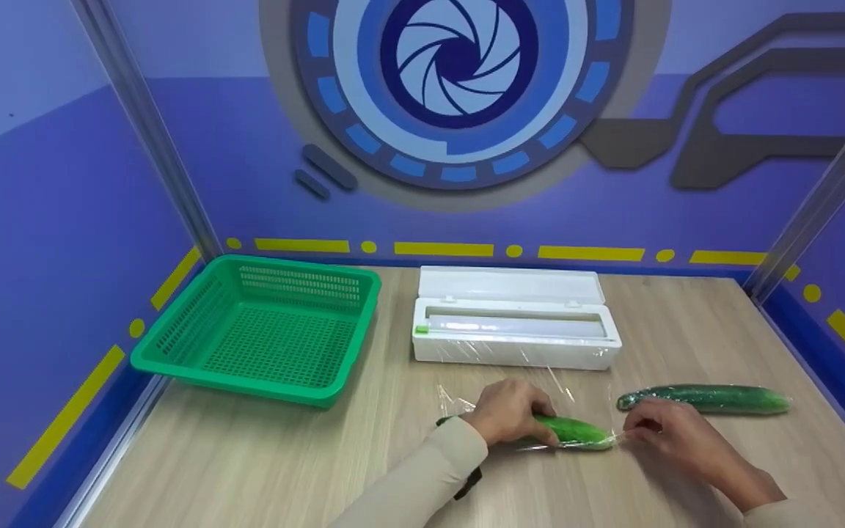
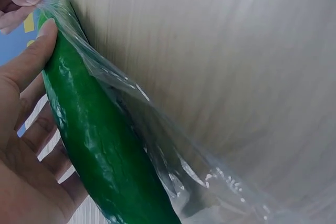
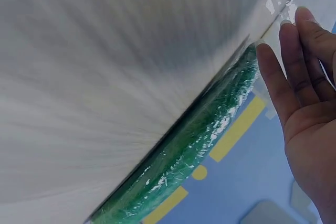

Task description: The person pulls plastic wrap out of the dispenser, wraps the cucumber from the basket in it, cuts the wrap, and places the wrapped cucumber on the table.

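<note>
A green cucumber (image 1: pixel 576 431) lies near the front of the table, partly hidden by my left hand (image 1: pixel 507 411). My left thumb and fingers grip it from both sides. Clear plastic wrap (image 2: pixel 152 140) covers its end and trails loosely along one side in the left wrist view. Just off the cucumber's right tip, my right hand (image 1: pixel 675 433) pinches a twisted end of the wrap between thumb and fingertips. Behind that hand, a second cucumber (image 1: pixel 723 399), glossy with film, rests on the table; it also shows along the right wrist view (image 3: pixel 178 156).
A white wrap dispenser box (image 1: pixel 518 353), lid raised, stands behind the hands with a roll of film (image 1: pixel 510 326) inside. To the left sits a green plastic basket (image 1: pixel 342 370). Blue printed panels (image 1: pixel 437 220) wall in the table (image 1: pixel 246 462) at the back and sides.
</note>
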The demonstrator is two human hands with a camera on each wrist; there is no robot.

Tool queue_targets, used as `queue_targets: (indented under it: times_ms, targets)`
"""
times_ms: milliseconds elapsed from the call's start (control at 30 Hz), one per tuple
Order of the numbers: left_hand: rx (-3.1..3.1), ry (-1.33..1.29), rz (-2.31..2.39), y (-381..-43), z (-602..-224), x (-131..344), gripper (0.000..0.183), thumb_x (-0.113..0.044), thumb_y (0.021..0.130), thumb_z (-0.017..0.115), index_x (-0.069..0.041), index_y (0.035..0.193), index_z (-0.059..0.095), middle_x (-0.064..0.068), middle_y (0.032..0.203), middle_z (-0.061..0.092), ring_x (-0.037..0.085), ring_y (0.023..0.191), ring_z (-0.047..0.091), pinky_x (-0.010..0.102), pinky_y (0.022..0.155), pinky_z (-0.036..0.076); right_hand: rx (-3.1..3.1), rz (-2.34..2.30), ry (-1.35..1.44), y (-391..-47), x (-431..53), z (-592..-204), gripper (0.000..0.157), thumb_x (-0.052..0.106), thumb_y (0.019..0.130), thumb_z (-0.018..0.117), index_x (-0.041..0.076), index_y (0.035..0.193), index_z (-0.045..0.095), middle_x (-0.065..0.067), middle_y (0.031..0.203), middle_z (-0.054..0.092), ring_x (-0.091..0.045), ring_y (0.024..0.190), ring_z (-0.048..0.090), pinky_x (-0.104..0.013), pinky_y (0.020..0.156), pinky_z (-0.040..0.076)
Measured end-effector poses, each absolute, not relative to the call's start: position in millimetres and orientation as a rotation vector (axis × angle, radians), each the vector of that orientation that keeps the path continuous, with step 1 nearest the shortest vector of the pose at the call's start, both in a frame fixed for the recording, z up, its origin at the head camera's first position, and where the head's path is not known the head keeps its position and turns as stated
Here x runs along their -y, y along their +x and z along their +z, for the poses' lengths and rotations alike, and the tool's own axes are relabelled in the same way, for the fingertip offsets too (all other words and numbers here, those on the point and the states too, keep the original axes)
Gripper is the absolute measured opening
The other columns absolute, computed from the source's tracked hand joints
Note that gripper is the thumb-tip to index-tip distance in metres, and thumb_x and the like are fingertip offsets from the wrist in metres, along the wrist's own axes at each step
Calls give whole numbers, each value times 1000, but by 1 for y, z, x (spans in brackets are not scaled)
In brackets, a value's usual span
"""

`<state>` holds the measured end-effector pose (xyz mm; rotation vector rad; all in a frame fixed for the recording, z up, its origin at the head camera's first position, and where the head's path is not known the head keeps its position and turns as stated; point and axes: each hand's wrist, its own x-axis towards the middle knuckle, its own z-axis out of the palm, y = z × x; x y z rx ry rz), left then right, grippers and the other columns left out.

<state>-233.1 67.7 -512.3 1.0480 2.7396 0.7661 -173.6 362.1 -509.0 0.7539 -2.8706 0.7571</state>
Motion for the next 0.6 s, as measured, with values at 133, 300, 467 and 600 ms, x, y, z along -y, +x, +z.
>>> queue_targets:
  times_ms: [133,300,467,600]
  targets:
    - [-2750,1054,774,-234,-514,-68,29,-40,72,99,-27,94,85,-21,84,73,-7,72,51,18,65,40,2794,688,813,-183,-356,-514,25,0,84,87,21,87,75,15,87,66,-1,80,60,-30,69,55]
    - [-2757,1061,780,-233,-515,-68,29,-40,71,99,-27,93,85,-21,85,74,-7,72,53,18,64,40,2649,594,898,-190,-344,-521,28,-2,78,91,21,84,76,15,87,62,-1,76,60,-31,63,53]
    - [-2758,1053,769,-233,-515,-69,31,-41,72,99,-27,95,85,-22,87,75,-8,75,55,17,67,41,2742,568,806,-189,-337,-519,28,-4,78,89,21,82,78,14,85,58,-3,73,57,-31,62,51]
    - [-2754,1040,785,-232,-515,-70,31,-41,72,99,-27,95,85,-22,88,74,-8,76,55,17,68,42,2880,592,725,-188,-334,-515,23,-2,83,85,20,85,80,15,84,66,-4,76,61,-35,68,55]
